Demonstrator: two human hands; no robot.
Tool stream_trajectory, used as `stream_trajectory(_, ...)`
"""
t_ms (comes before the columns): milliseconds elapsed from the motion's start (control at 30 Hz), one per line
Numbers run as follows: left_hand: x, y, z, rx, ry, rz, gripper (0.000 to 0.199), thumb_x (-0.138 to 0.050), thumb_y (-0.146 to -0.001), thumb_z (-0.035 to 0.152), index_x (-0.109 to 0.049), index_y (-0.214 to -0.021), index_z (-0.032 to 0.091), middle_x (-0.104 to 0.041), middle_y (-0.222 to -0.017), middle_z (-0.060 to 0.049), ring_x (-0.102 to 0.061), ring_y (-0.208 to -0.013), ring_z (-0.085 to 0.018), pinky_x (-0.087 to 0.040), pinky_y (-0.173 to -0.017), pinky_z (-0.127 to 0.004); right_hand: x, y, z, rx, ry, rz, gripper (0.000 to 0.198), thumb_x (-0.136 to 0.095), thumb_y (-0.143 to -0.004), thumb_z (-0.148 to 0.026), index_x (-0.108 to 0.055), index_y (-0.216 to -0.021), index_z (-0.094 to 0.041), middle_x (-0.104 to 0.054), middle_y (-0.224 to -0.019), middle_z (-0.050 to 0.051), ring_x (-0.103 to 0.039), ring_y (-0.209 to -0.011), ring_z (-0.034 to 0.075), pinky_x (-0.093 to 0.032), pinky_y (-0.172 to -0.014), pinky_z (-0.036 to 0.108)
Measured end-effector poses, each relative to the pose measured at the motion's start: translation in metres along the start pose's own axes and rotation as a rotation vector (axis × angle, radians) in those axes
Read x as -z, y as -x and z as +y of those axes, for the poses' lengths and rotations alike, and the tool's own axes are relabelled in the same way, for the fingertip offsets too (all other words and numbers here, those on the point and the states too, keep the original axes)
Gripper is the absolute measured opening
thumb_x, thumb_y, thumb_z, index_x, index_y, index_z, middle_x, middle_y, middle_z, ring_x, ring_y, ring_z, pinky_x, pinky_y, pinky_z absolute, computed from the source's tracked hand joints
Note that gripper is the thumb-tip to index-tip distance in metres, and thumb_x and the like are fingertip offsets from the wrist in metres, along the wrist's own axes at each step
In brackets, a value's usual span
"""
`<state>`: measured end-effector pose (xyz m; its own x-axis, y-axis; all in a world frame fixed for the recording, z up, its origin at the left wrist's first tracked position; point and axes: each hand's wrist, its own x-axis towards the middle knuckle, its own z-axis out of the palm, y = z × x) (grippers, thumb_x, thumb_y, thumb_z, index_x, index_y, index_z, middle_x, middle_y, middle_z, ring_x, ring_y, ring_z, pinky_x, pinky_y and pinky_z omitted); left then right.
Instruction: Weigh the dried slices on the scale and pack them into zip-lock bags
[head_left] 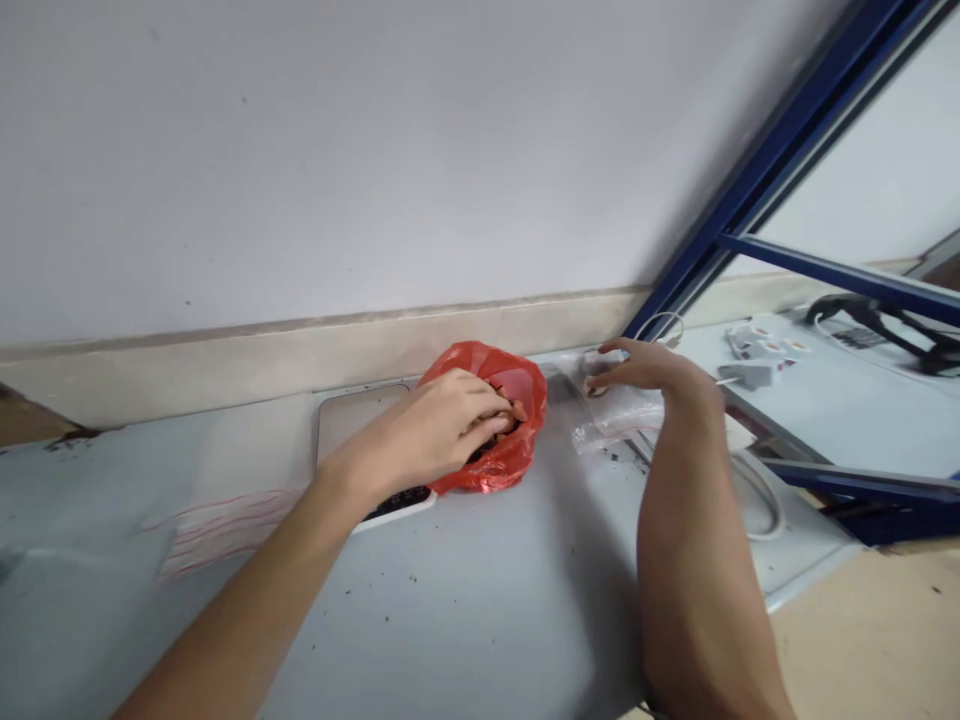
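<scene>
A red plastic bag (534,385) stands with its mouth gathered open on the table near the wall. My left hand (457,420) reaches into it, its fingers curled around brown, dry-looking pieces (517,410); the fingertips are partly hidden. At the right, my right hand (637,368) is at a clear plastic bag (611,415), thumb and finger around its upper part. Behind and below the left wrist lies a flat device (356,415) with a metallic top and white edge, partly covered by the arm and the red bag.
Clear bags with red stripes (225,530) lie at the left. Dark crumbs dot the grey table (465,630). A white cable (772,510) curves at the right, by a blue metal frame (690,260). Beyond the frame are a black strap-like object (885,325) and small items. A wall runs behind.
</scene>
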<state>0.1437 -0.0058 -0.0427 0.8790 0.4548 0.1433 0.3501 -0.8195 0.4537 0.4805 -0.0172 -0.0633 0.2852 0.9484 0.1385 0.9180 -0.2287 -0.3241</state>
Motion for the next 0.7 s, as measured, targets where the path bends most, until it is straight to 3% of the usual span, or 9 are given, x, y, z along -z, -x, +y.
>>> stream_trajectory(100,-0.015,-0.001,-0.002,0.038,-0.014,-0.106,0.042,-0.036,-0.107,0.033,-0.071,-0.128,0.025,-0.062,-0.148,-0.006,-0.049,-0.140,-0.028,-0.039,-0.118,-0.046,-0.005,-0.002,0.003,-0.079,0.005,-0.055,0.025,-0.086,-0.059,-0.035,-0.076,-0.082,-0.030,-0.075,-0.083,0.002,-0.072,-0.076,0.026,-0.059,-0.068,0.037)
stream_trajectory(267,-0.012,0.004,-0.009,0.306,-0.152,-0.174,0.052,-0.026,-0.106,0.038,-0.075,-0.119,0.027,-0.064,-0.143,-0.008,-0.057,-0.129,-0.035,-0.046,-0.109,-0.051,0.012,-0.001,-0.016,-0.147,-0.030,-0.091,0.032,-0.082,-0.056,-0.019,-0.077,-0.088,-0.026,-0.070,-0.070,-0.001,-0.070,-0.066,0.023,-0.056,-0.060,0.034)
stream_trajectory(400,0.005,0.009,-0.014,0.311,-0.130,-0.102,0.047,-0.032,-0.103,0.036,-0.070,-0.130,0.026,-0.060,-0.148,-0.007,-0.057,-0.132,-0.031,-0.045,-0.112,-0.044,0.033,0.013,-0.049,-0.080,-0.212,0.035,0.044,-0.078,-0.066,-0.023,-0.077,-0.109,-0.025,-0.073,-0.081,0.001,-0.069,-0.071,0.021,-0.057,-0.066,0.035)
stream_trajectory(467,0.014,0.010,-0.017,0.289,-0.067,-0.022,0.045,-0.035,-0.102,0.038,-0.073,-0.120,0.023,-0.068,-0.137,-0.009,-0.063,-0.122,-0.030,-0.050,-0.105,-0.041,0.041,0.022,-0.069,0.020,-0.363,0.083,0.050,-0.078,-0.069,-0.025,-0.074,-0.119,-0.022,-0.074,-0.090,0.004,-0.071,-0.077,0.021,-0.058,-0.070,0.036)
stream_trajectory(567,0.026,0.012,-0.020,0.329,0.060,0.243,0.045,-0.037,-0.102,0.045,-0.074,-0.097,0.019,-0.077,-0.104,-0.009,-0.071,-0.099,-0.029,-0.055,-0.094,-0.042,0.047,0.033,-0.099,0.300,-0.534,0.023,0.054,-0.082,-0.069,-0.028,-0.072,-0.121,-0.018,-0.075,-0.095,0.005,-0.072,-0.089,0.023,-0.059,-0.081,0.038)
stream_trajectory(633,0.033,0.014,-0.020,0.357,0.268,0.421,0.048,-0.041,-0.102,0.053,-0.073,-0.103,0.017,-0.078,-0.103,-0.010,-0.072,-0.095,-0.028,-0.057,-0.091,-0.042,0.047,0.038,-0.119,0.473,-0.567,-0.046,0.051,-0.083,-0.070,-0.027,-0.072,-0.119,-0.018,-0.075,-0.095,0.005,-0.072,-0.092,0.022,-0.058,-0.086,0.039)
stream_trajectory(700,0.038,0.018,-0.017,0.355,0.500,0.463,0.054,-0.049,-0.098,0.063,-0.071,-0.115,0.017,-0.077,-0.111,-0.012,-0.073,-0.101,-0.029,-0.058,-0.091,-0.042,0.045,0.041,-0.137,0.604,-0.550,-0.117,0.046,-0.080,-0.073,-0.023,-0.072,-0.118,-0.019,-0.074,-0.094,0.003,-0.071,-0.093,0.021,-0.057,-0.088,0.038)
